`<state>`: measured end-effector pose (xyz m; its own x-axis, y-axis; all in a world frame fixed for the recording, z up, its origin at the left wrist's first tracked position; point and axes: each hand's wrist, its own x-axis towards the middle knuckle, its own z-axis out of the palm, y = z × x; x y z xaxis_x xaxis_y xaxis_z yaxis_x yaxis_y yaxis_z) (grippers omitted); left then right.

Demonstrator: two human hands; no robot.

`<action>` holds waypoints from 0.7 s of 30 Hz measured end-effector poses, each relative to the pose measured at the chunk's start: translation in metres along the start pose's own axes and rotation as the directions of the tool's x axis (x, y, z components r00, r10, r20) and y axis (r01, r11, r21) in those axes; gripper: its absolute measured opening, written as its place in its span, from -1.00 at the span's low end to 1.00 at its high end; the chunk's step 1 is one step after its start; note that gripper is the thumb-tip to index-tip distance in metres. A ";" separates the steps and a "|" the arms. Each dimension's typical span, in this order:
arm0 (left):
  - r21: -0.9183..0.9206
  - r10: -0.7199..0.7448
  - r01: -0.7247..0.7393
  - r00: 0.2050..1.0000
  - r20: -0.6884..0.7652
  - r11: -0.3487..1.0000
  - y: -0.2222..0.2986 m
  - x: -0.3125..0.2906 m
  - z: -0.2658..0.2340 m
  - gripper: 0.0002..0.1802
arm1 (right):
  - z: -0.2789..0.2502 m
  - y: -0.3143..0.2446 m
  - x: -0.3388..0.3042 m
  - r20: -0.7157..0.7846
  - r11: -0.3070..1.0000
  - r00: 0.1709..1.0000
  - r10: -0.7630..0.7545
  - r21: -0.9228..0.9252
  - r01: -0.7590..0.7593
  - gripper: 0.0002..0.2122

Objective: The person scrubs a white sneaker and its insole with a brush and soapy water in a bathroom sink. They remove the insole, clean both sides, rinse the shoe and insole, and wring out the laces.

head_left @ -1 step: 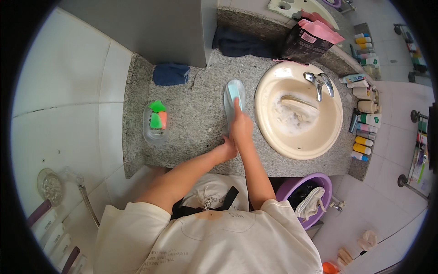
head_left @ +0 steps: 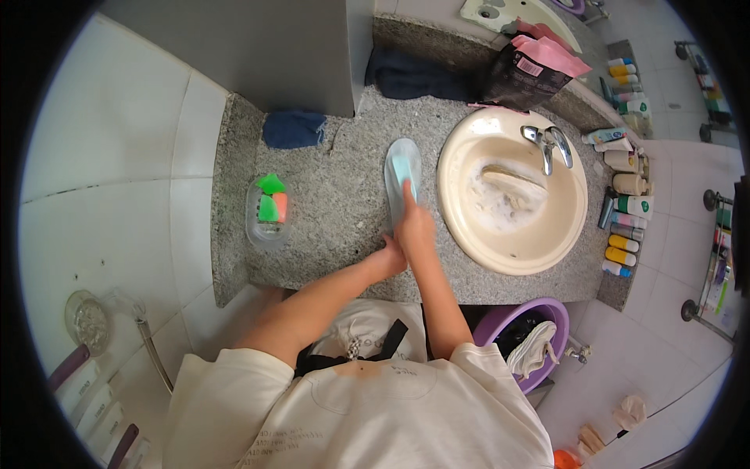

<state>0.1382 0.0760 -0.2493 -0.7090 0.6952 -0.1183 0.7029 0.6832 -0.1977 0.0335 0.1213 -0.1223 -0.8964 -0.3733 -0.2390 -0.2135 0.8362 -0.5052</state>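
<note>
A pale grey, shoe-shaped insole [head_left: 393, 176] lies lengthwise on the speckled grey stone counter, left of the sink. My right hand [head_left: 416, 225] is closed on a light blue oblong piece [head_left: 401, 167], pressed flat on the insole with a finger stretched along it. Whether this piece is a soap bar or a brush, I cannot tell. My left hand [head_left: 387, 259] grips the insole's near end, just below my right hand and touching that wrist. In the cream oval sink [head_left: 451, 227], a long pale piece with a tan edge [head_left: 513, 178] lies in white suds.
A clear soap dish [head_left: 266, 234] with green and orange pieces stands at left, a dark blue cloth [head_left: 294, 128] behind it. A black and pink bag [head_left: 525, 74] leans behind the sink. Several bottles [head_left: 629, 184] line the right ledge. Below hangs a purple bucket [head_left: 559, 356].
The light blue piece has slid slightly toward me along the insole, my right hand with it. My left hand stays at the near end.
</note>
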 end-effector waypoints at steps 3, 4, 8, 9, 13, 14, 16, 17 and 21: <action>0.245 -0.042 0.043 0.999 -0.010 0.968 -0.032 -0.008 -0.056 -0.53 | 0.004 0.031 -0.050 0.044 0.993 0.999 -0.005 0.116 -0.001 -0.39; 0.198 -0.034 0.030 0.999 0.017 0.980 -0.028 -0.009 -0.053 -0.54 | -0.001 0.023 -0.045 0.041 0.996 0.999 -0.010 0.093 0.006 -0.40; 0.088 -0.034 0.030 0.998 0.046 0.996 -0.023 -0.005 -0.046 -0.53 | -0.006 0.007 0.016 -0.024 0.998 0.999 0.049 0.043 -0.048 -0.48; 0.085 -0.054 0.050 0.998 0.040 0.995 -0.026 -0.005 -0.044 -0.52 | -0.005 0.007 0.021 -0.027 0.998 0.999 0.040 0.047 -0.039 -0.48; 0.060 -0.028 0.027 0.999 0.019 0.998 -0.026 -0.005 -0.044 -0.52 | -0.011 0.014 -0.042 0.048 0.999 0.999 0.007 0.039 -0.009 -0.52; 0.061 -0.071 0.074 0.997 -0.039 0.995 -0.027 -0.006 -0.045 -0.53 | -0.012 0.015 -0.043 0.029 0.999 0.999 0.017 0.044 -0.018 -0.52; 0.028 -0.120 0.122 0.990 -0.079 0.992 -0.021 -0.007 -0.038 -0.54 | -0.013 0.011 -0.047 -0.003 0.998 0.999 0.038 0.058 -0.037 -0.51; 0.000 -0.122 0.122 0.991 -0.060 0.993 -0.016 -0.005 -0.027 -0.54 | -0.011 0.008 -0.032 -0.023 0.994 0.999 0.043 0.103 -0.040 -0.51; -0.025 -0.097 0.096 0.994 -0.048 0.995 -0.015 0.000 -0.018 -0.55 | -0.011 0.005 0.016 -0.069 0.984 0.996 0.053 0.175 -0.040 -0.53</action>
<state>0.1290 0.0697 -0.2290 -0.7702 0.6357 -0.0521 0.6331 0.7520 -0.1835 0.0140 0.1237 -0.1199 -0.9310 -0.3000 -0.2081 -0.1057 0.7671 -0.6328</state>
